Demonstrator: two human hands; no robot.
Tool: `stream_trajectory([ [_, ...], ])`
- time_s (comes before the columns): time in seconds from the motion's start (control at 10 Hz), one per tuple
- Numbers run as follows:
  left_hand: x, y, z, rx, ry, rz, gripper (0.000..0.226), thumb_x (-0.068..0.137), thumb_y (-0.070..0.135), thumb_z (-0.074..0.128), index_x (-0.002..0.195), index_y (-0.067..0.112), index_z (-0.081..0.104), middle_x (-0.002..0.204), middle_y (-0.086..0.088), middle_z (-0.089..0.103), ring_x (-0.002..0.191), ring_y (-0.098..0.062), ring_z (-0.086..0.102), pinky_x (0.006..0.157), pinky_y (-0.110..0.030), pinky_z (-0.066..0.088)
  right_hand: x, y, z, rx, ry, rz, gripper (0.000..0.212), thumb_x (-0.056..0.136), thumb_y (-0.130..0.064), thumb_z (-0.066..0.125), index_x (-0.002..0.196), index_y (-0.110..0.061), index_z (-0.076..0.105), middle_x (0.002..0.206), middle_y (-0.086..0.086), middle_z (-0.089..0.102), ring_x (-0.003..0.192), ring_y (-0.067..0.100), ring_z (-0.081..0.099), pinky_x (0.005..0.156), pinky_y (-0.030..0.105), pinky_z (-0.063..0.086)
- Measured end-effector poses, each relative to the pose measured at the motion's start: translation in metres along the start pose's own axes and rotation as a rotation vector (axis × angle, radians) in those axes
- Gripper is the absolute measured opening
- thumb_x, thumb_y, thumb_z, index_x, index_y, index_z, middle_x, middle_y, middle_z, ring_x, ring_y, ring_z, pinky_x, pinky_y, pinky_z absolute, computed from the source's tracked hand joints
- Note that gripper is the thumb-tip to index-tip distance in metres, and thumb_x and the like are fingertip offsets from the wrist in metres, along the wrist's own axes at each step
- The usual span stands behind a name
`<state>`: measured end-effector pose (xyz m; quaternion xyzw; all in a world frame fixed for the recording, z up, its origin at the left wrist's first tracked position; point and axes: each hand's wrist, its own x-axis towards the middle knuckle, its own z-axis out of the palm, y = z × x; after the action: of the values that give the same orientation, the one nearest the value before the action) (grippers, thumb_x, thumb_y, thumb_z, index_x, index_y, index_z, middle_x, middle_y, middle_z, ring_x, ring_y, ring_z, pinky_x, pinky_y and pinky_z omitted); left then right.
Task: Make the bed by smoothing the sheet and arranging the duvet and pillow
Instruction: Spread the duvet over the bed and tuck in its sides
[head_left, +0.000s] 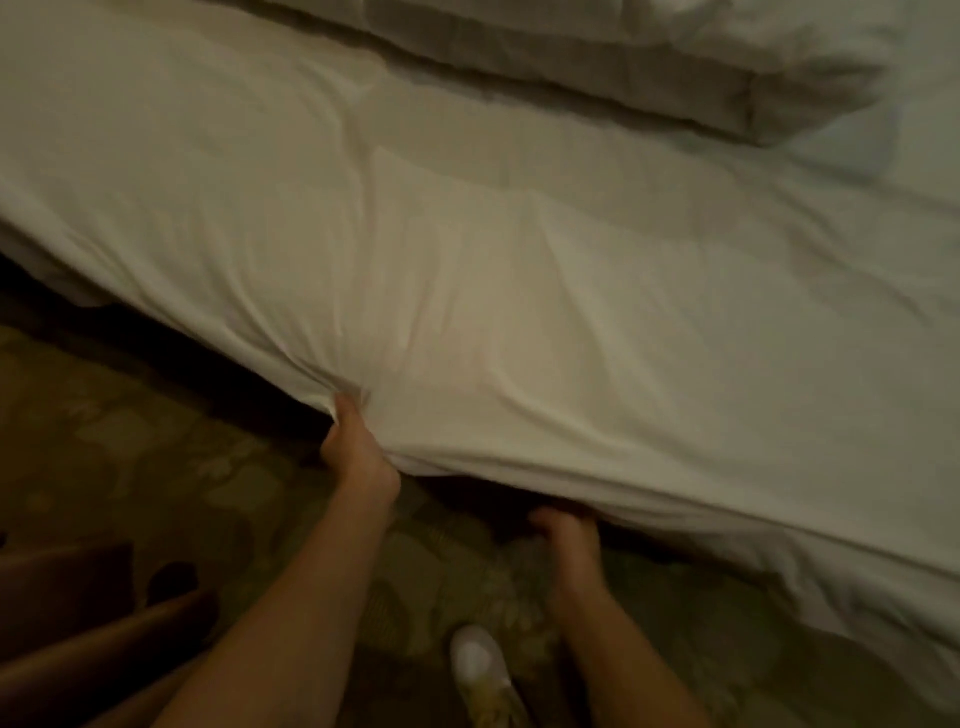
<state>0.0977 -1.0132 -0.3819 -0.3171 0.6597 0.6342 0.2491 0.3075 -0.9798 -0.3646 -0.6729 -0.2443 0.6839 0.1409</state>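
Shoe (480, 670) at 6 o'clock. Left hand (358, 449) grips sheet (519, 286) edge; right hand (567, 538) apart, fingers hidden beneath, grip unclear. One sheet, long axis 10-to-4 o'clock; one duvet (571, 67) at 1 o'clock.

The person's two bare forearms reach forward and down from the bottom of the view, side by side and a little apart. The left forearm (291, 597) runs up from the lower left, its wrist straight. The left hand (358, 452) grips the edge of the sheet (467, 322), thumb pointing up against the bunched fabric and the other fingers hidden behind it. The right forearm (618, 639) comes in from the lower right. The right hand (569, 535) sits lower and nearer the body than the left, its back facing up and its fingers curled forward into shadow, where any grip stays out of sight.
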Motion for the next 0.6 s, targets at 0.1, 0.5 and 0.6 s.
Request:
stream_trajectory([
  [0.1,-0.002,0.001,0.001,0.013,0.001,0.004,0.044,0.084,0.050,0.069,0.102,0.011,0.065,0.098,-0.002,0.070,0.085,-0.022,0.069,0.080,-0.037,0.057,0.016,-0.020,-0.024,0.714,-0.012,0.200,0.011,0.081,-0.019,0.064,0.088,-0.012,0.060,0.071,0.010,0.062,0.066,0.024,0.060,0.079,0.039,0.052],
  [0.5,0.026,0.008,-0.024,-0.087,-0.301,-0.042,0.035,0.095,0.036,0.058,0.127,0.023,0.061,0.122,0.000,0.067,0.108,-0.016,0.065,0.095,-0.038,0.051,0.008,-0.002,-0.061,1.007,-0.174,0.196,0.063,0.002,0.009,0.077,0.061,-0.006,0.060,0.057,0.009,0.059,0.060,0.024,0.058,0.070,0.034,0.043],
  [0.6,0.022,0.010,-0.024,-0.044,-0.255,-0.019,0.026,0.097,0.038,0.055,0.116,0.024,0.064,0.116,0.002,0.068,0.100,-0.016,0.066,0.082,-0.035,0.054,0.002,0.001,-0.062,0.957,-0.200,0.195,0.070,0.024,0.004,0.082,0.090,-0.010,0.065,0.082,0.008,0.069,0.075,0.025,0.066,0.073,0.031,0.049],
])
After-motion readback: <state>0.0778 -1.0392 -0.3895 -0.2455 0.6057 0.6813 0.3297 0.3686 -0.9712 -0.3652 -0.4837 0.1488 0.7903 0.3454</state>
